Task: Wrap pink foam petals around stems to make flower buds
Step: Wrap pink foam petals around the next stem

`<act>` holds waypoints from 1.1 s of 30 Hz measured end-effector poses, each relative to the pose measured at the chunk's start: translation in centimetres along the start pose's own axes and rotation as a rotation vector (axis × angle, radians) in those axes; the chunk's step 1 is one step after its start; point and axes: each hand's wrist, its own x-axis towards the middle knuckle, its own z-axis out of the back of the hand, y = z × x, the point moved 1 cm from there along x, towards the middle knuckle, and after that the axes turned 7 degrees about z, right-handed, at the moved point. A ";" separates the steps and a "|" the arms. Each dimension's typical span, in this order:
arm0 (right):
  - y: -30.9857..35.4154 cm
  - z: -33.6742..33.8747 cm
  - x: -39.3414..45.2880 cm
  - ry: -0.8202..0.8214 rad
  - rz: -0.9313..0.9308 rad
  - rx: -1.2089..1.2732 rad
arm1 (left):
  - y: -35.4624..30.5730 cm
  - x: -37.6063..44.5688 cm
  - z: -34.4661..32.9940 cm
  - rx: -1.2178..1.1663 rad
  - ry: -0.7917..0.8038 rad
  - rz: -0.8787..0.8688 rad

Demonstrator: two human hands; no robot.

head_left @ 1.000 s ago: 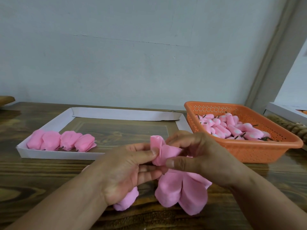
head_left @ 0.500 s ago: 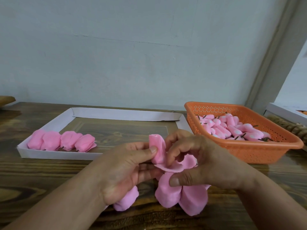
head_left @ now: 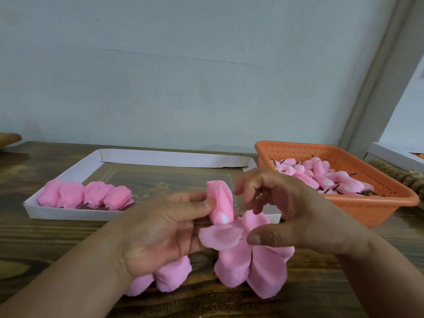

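Observation:
My left hand pinches a pink foam bud upright between thumb and fingers, over the table's front middle. Loose pink petals fan out below the bud, one curled petal lying flat just under it. My right hand hovers right beside the bud with fingers loosely curled and thumb stretched toward the petals, holding nothing that I can see. More petals hang under my left palm. The stem is hidden.
A white cardboard tray at the left holds several finished pink buds. An orange plastic basket at the right holds several small pink cores with dark stems. The wooden table runs to a grey wall.
My right hand has let go of the petal it pressed on the bud and lifted away to the right. That petal now lies folded open below the bud.

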 end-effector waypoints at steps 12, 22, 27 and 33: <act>1.8 -1.3 0.2 -0.044 0.139 -0.155 | 0.2 0.0 0.0 0.051 -0.014 -0.046; 2.0 -2.4 0.4 -0.166 0.236 -0.357 | -0.2 -0.3 -0.2 -0.039 0.049 0.032; 1.8 -2.5 0.4 -0.164 0.233 -0.393 | -0.2 -0.3 -0.2 -0.036 0.093 0.030; 1.6 -2.4 0.3 -0.127 0.210 -0.459 | 0.1 -0.1 0.0 -0.023 0.027 0.031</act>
